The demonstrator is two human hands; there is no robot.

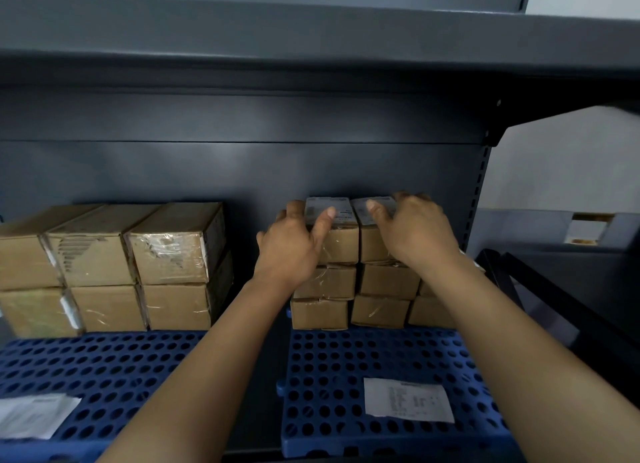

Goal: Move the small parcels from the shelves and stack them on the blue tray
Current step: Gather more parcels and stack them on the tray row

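**Stack partly built on the blue tray**

Three tiers of small parcels are seen stacked at the back of the blue tray, centre right of the frame. The top left parcel is gripped by the left hand, the top right parcel by the right hand, fingers curled round each. How many remain elsewhere cannot be told.

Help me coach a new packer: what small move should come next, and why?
Probably release both: the left hand grips the left top parcel, the right hand the right top parcel; both already rest on the stack on the blue tray.
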